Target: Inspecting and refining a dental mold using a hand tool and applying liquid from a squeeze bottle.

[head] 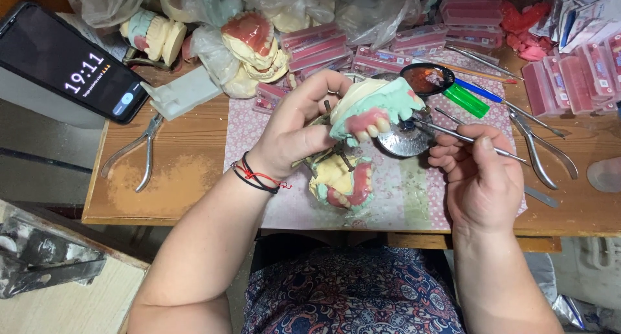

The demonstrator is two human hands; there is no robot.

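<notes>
— We have the hinged denture model (pixel 352 143) up off the bench (pixel 174 172) in our left hand (pixel 294 130), grip closed round its metal frame, upper cast tipped open with the pink wax and teeth facing the right hand (pixel 482 179). What worries us here?

— The thin metal instrument (pixel 453 135). Our right-hand grip is pinched narrow on its shaft, and the tip sits right by the upper teeth, just above the small round metal dish (pixel 404 140). A slip could gouge the wax or knock a tooth loose, we judge.

— And the model itself?

— It hangs over the flowered mat (pixel 414 198), lower cast near the bench edge. If our left hold loosens, it may drop and chip. The pliers (pixel 139 153) and phone (pixel 71 59) lie well apart to the left, so nothing crowds us there.
</notes>
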